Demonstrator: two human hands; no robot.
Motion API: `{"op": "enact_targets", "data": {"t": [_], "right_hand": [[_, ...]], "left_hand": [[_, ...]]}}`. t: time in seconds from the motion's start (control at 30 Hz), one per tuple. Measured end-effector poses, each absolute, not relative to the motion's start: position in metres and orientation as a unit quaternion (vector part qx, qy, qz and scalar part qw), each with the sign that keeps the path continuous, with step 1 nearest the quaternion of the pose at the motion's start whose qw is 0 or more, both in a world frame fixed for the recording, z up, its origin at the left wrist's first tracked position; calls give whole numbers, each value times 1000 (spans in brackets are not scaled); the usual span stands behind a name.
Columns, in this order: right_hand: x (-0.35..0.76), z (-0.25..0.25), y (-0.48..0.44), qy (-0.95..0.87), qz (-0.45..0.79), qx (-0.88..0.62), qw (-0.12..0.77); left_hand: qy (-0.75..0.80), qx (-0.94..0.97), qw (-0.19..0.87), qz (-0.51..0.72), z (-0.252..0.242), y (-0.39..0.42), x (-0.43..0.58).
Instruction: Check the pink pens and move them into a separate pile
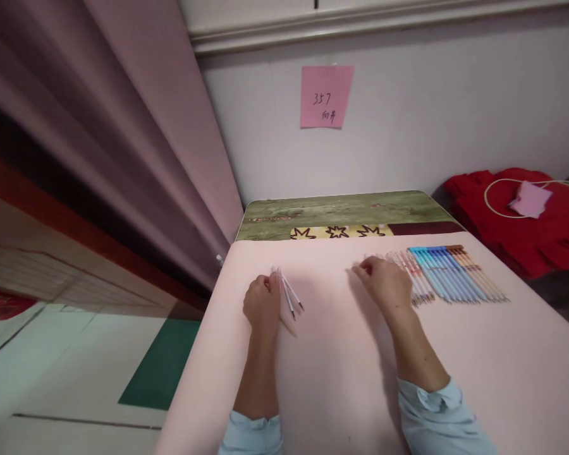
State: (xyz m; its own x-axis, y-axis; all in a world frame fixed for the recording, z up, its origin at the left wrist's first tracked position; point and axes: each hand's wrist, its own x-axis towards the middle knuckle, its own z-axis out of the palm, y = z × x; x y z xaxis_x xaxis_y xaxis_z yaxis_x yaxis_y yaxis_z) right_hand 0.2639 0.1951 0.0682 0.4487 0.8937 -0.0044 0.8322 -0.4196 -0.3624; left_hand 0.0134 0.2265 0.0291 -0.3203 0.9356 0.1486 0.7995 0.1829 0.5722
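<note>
By the left hand (260, 304), pens (288, 297) are gripped near the table's (334, 379) left edge; the right hand (385, 281) is pinched by the pen row (448, 275), contents unclear. Laying-out seems underway; alignment appears called for.

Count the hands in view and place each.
2: the left hand at the loose pens, the right hand at the left end of the pen row. No others show.

Pink note (326, 82) on pale wall (408, 126), mauve curtain (156, 126), red cloth (507, 243)
</note>
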Motion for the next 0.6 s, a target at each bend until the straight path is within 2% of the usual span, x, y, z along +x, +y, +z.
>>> {"op": "enact_targets", "data": {"t": [0.13,0.27,0.43,0.6], "right_hand": [[300,72,189,-451,116,-880,95],[304,67,190,-450,160,-875,76],[308,63,190,-437,162,-882,68],[309,59,191,-436,145,-886,59]], "left_hand": [[775,578,93,240,33,226,15],[772,578,91,248,34,226,14],[760,538,134,339,25,232,5],[715,450,189,501,15,238,-5]]}}
